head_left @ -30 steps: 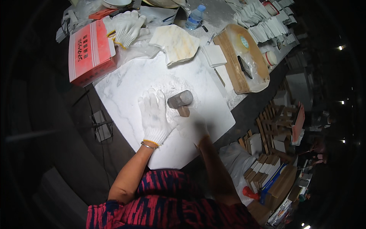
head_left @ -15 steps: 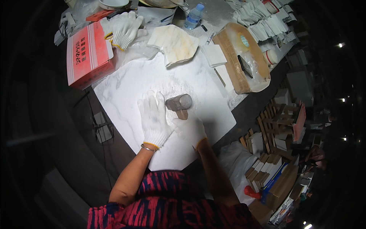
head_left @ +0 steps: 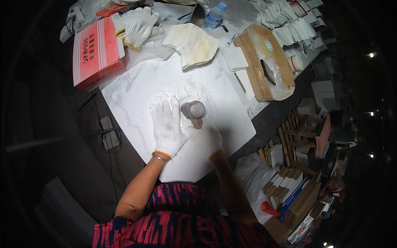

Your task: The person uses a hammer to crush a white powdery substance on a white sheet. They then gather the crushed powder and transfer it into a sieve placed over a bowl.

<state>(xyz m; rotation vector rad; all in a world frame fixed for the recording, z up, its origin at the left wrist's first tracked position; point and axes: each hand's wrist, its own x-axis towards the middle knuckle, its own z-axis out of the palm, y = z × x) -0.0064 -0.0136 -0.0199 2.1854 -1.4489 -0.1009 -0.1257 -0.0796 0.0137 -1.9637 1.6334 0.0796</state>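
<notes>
My left hand [head_left: 167,126], in a white knit glove with a yellow cuff edge, lies flat with fingers stretched out on a white marble-patterned slab [head_left: 132,99]. Just right of its fingertips is the head of a hammer [head_left: 194,109], grey and dusted with powder. My right hand [head_left: 206,141], also gloved and smeared by motion, grips the hammer's short wooden handle. White powder [head_left: 190,90] and crumbs cover the slab around and beyond the hammer. Whether the hammer head touches the slab, I cannot tell.
Beyond the slab's work area lies a broken piece of white-yellow stone [head_left: 192,44]. A red box [head_left: 97,53] with spare gloves [head_left: 136,27] stands far left. To the right are white tiles [head_left: 235,58], a cut-open cardboard carton [head_left: 252,70] and a water bottle [head_left: 215,15].
The hammer head has shifted slightly left and turned, and my right hand has moved with it. My left hand stays flat on the slab. The whole view has tilted a little.
</notes>
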